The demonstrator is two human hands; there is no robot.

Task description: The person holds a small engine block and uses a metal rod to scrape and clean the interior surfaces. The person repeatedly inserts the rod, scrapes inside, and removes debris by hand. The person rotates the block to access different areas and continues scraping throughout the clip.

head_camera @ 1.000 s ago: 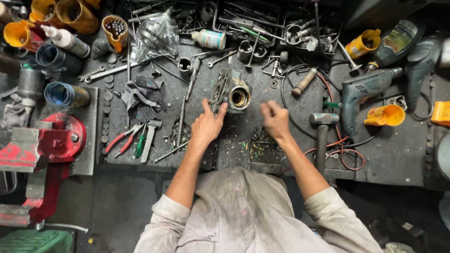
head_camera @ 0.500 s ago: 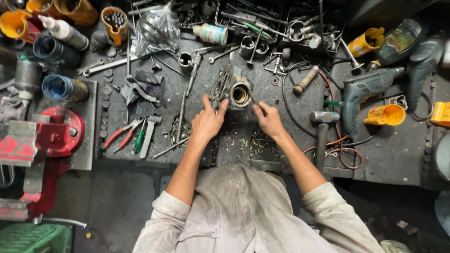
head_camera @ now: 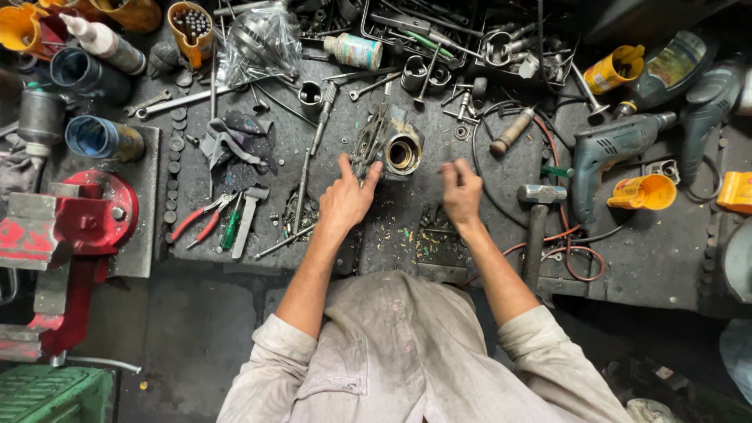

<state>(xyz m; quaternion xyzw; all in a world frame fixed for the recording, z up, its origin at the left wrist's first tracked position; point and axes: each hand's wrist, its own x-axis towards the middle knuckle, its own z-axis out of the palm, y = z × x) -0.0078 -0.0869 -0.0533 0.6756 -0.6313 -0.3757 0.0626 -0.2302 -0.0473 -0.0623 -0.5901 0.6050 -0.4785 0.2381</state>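
Fingers (head_camera: 352, 168) of the left hand (head_camera: 345, 200) grasp a flat metal plate (head_camera: 368, 141) on the dark tabletop (head_camera: 501, 168), just left of the round metal housing (head_camera: 401, 153), while the right hand (head_camera: 460, 192), loosely curled and holding nothing I can make out, sits farther right.

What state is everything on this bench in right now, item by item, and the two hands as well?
left hand: fingers on the flat metal part
right hand: loosely curled above the bench, grasp unclear
round metal housing: open end up
red-handled pliers: lying flat, handles apart
hammer: lying flat
electric drill: lying on its side
red vise: holds nothing
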